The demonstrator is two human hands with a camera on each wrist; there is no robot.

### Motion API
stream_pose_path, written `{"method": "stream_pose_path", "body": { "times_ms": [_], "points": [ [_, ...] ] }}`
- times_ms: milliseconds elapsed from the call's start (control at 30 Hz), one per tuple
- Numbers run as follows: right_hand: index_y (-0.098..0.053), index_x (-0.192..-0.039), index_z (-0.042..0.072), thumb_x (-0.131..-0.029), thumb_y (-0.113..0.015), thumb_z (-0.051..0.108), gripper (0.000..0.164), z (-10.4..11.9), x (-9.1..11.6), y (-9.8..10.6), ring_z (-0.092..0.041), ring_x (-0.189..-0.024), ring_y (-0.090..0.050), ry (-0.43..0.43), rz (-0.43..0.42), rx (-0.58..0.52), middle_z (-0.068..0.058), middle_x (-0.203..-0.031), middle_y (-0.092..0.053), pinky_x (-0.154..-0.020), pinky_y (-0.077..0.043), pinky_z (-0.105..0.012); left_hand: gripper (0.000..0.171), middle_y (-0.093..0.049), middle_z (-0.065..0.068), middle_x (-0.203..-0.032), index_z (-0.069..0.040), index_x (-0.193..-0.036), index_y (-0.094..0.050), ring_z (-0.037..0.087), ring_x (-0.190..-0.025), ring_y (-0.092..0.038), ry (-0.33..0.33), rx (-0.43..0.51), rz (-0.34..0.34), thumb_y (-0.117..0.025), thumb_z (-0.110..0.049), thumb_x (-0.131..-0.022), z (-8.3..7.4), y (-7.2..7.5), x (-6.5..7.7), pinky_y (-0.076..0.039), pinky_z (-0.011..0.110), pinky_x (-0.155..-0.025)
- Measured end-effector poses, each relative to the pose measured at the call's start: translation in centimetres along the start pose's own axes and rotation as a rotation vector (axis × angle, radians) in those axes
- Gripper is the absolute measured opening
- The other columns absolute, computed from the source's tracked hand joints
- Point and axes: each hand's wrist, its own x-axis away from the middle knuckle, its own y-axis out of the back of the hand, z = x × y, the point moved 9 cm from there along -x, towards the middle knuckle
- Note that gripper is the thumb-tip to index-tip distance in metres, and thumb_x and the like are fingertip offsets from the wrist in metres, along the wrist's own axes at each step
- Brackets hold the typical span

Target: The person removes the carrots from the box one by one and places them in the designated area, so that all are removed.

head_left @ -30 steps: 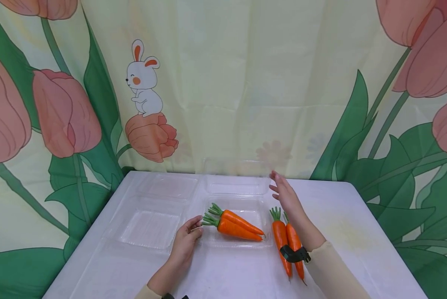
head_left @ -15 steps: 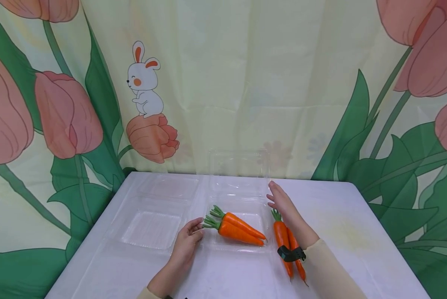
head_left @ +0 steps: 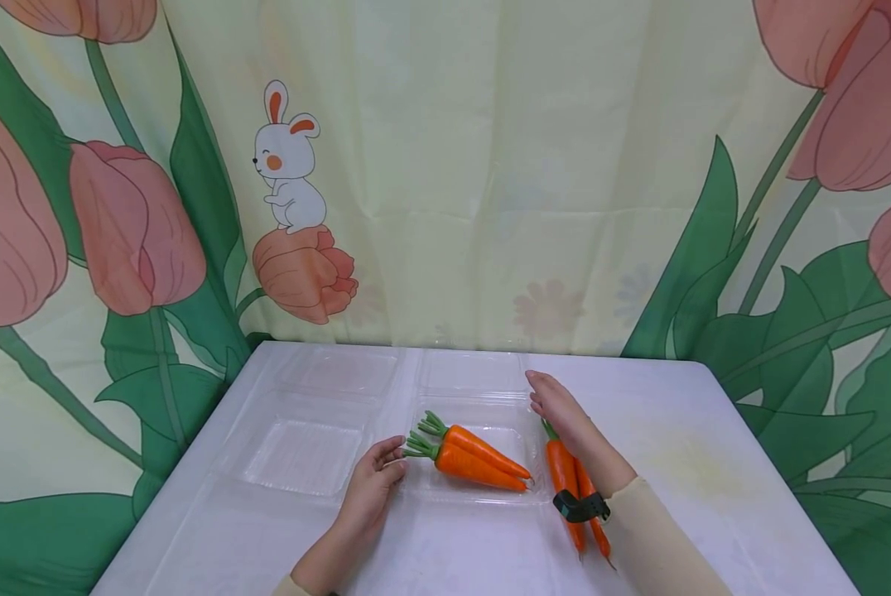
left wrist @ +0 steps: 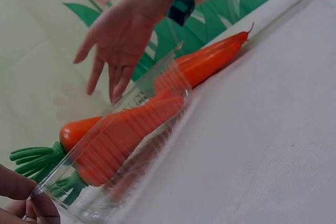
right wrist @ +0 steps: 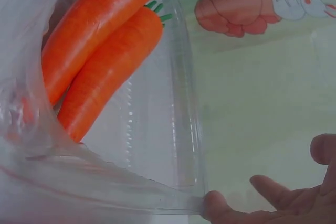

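Note:
Two orange carrots [head_left: 477, 460] with green tops lie in a clear plastic clamshell box [head_left: 483, 499]. My left hand [head_left: 371, 482] is at the box's left side; in the left wrist view its thumb and fingers pinch the rim. The hinged lid [head_left: 472, 372] lies folded back on the table behind the box. My right hand [head_left: 561, 414] is at the back right corner, fingers extended, and holds nothing. In the right wrist view a fingertip [right wrist: 215, 203] is right at the box's edge. Two more carrots [head_left: 562, 468] lie right of the box, partly hidden under my right arm.
A second clear clamshell box [head_left: 304, 455] stands open to the left, its lid [head_left: 337, 372] laid back. The white table [head_left: 699, 513] ends at a curtain [head_left: 445, 165] printed with tulips and a rabbit. A black strap [head_left: 580, 505] is around my right wrist.
The box's lid stood raised, rose steeper, then dropped back flat behind the box. My right hand has come slightly nearer and left. The left hand stays at the rim.

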Motion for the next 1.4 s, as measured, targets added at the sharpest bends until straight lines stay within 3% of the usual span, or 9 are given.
{"method": "stream_pose_path", "body": {
  "times_ms": [533, 800, 1067, 1200, 1400],
  "points": [
    [-0.051, -0.146, 0.003, -0.110, -0.046, 0.034, 0.048, 1.1, 1.0, -0.9, -0.042, -0.141, -0.046, 0.111, -0.015, 0.129, -0.022, -0.153, -0.049, -0.114, -0.043, -0.055, 0.048, -0.052, 0.010, -0.117, 0.009, -0.143, -0.048, 0.020, -0.104, -0.050, 0.002, -0.009, 0.028, -0.058, 0.008, -0.096, -0.3, 0.0, 0.0, -0.051, 0.023, -0.083],
    [-0.058, -0.138, 0.001, -0.108, -0.050, 0.028, 0.041, 2.0, 3.0, -4.0, -0.039, -0.120, -0.063, 0.165, 0.135, 0.227, -0.023, -0.135, -0.062, -0.104, -0.053, -0.053, 0.049, -0.054, 0.010, -0.115, 0.009, -0.143, -0.047, 0.019, -0.099, -0.052, 0.004, -0.041, 0.058, -0.058, 0.006, -0.096, -0.4, 0.1, -0.1, -0.051, 0.022, -0.078],
    [-0.067, -0.129, 0.013, -0.104, -0.059, 0.035, 0.034, 2.3, 5.8, -7.5, -0.023, -0.110, -0.063, 0.191, 0.297, 0.440, -0.004, -0.122, -0.069, -0.098, -0.054, -0.051, 0.054, -0.054, 0.008, -0.110, 0.007, -0.145, -0.046, 0.016, -0.082, -0.053, 0.017, -0.068, 0.089, -0.058, 0.005, -0.093, -0.6, -0.1, -0.1, -0.048, 0.023, -0.066],
    [-0.068, -0.124, 0.014, -0.103, -0.060, 0.034, 0.030, 2.6, 6.5, -8.9, -0.026, -0.112, -0.063, 0.241, 0.328, 0.499, -0.004, -0.120, -0.070, -0.098, -0.053, -0.050, 0.056, -0.055, 0.008, -0.110, 0.006, -0.146, -0.045, 0.015, -0.078, -0.052, 0.017, -0.069, 0.095, -0.058, 0.006, -0.092, -0.8, -0.1, -0.2, -0.047, 0.023, -0.063],
    [-0.066, -0.125, 0.005, -0.100, -0.064, 0.029, 0.034, 2.6, 6.9, -10.8, -0.030, -0.112, -0.065, 0.322, 0.344, 0.573, -0.011, -0.123, -0.070, -0.101, -0.053, -0.053, 0.059, -0.057, 0.010, -0.112, 0.006, -0.147, -0.045, 0.015, -0.076, -0.053, 0.015, -0.067, 0.120, -0.057, 0.009, -0.089, -0.8, -0.2, -0.4, -0.049, 0.022, -0.064]
  ]
}}
